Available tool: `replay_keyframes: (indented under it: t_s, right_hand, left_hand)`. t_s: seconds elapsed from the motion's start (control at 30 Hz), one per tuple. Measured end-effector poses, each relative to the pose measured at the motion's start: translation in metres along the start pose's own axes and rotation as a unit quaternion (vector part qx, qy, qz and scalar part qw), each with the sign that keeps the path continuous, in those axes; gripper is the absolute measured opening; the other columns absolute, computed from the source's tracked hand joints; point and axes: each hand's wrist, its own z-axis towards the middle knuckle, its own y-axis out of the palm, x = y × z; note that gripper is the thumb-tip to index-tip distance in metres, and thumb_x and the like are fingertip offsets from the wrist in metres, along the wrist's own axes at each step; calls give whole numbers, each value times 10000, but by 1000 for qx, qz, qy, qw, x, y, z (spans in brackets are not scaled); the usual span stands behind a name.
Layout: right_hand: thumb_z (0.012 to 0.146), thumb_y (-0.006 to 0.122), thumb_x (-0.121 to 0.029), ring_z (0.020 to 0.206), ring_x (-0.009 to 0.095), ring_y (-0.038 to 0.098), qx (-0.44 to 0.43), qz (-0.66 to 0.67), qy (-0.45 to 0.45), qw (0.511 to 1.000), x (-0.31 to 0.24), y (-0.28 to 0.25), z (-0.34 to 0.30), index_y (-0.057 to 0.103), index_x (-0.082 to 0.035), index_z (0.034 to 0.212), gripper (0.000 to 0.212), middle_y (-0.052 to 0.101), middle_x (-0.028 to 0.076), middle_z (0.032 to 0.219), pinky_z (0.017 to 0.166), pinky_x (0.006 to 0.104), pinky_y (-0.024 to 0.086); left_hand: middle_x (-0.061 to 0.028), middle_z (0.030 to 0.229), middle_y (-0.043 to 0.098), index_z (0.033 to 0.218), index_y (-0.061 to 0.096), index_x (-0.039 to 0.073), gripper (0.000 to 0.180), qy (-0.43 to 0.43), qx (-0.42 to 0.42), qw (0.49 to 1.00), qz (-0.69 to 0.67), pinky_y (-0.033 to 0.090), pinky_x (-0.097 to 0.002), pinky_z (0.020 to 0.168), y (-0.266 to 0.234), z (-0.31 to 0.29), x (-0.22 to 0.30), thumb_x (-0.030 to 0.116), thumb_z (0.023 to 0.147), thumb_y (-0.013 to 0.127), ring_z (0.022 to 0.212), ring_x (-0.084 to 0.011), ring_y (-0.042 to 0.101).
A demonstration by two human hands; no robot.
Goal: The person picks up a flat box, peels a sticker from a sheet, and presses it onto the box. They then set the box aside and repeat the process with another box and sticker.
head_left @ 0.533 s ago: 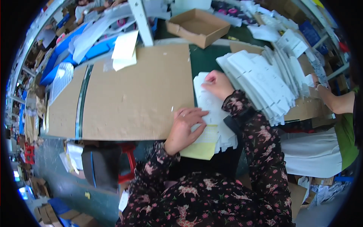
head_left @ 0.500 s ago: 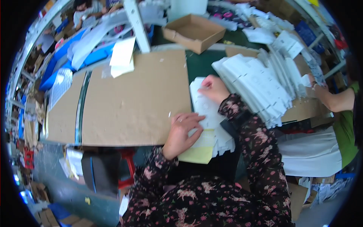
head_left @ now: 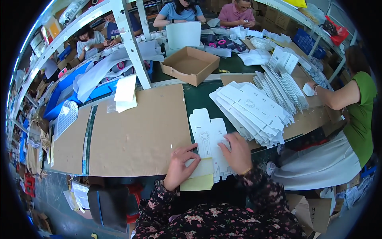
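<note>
A flat, unfolded white carton (head_left: 205,123) with a printed ring lies in front of me, its cut end at the table's near edge. My left hand (head_left: 181,165) is at its lower left, thumb and forefinger bent together at a pale sheet with a yellow lower part (head_left: 197,183). That sheet lies over the carton and hangs past the edge; the other fingers' grip is partly hidden. My right hand (head_left: 238,155) rests on the carton's right side, fingers apart, nothing visible in them. To the right lies a fanned stack of flat white cartons (head_left: 248,105).
Brown cardboard (head_left: 139,131) covers the table at left, with pale sheets (head_left: 125,93) at its back. An open brown box (head_left: 191,65) sits beyond the carton. A white post (head_left: 129,44) rises behind. A co-worker in green (head_left: 358,115) handles cartons at right; several people sit at the far side.
My right hand has come from the carton's upper part, where its fingers were bunched, back to its right side and spread. The left hand stays by the yellow sheet. The view has tilted upward.
</note>
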Motion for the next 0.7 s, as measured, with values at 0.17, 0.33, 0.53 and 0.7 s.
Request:
replay_keyframes:
  t_s: [0.17,0.33,0.53,0.7]
  right_hand:
    - [919,782,-167,790,241,649,-63,63,138,986,12,-2,-36,693,-1,1187,328,665,140,1004,723,340,534]
    - [893,821,-140,766,145,615,-59,222,211,950,28,11,-40,713,17,1206,367,670,86,996,718,278,521]
    - [903,819,-118,778,94,599,-2,299,261,918,21,19,-38,736,44,1182,333,677,47,988,711,252,518]
    - [874,837,-141,755,130,630,-13,257,230,938,34,22,-40,745,14,1175,351,687,101,1023,702,286,538]
  left_hand:
    - [-121,1319,735,968,793,111,101,-14,11,998,65,324,-477,1132,5,-6,0,174,890,792,1331,-307,586]
    - [-106,1315,743,972,788,90,106,-25,16,998,53,387,-488,1144,6,-8,-1,153,887,804,1343,-352,578]
    - [-94,1319,743,1005,797,117,128,-50,-1,999,2,376,-499,1168,8,-10,-9,185,898,806,1369,-346,559]
    - [-100,1343,730,1021,801,121,140,-64,-8,998,3,367,-502,1174,7,-9,0,203,907,801,1372,-338,558]
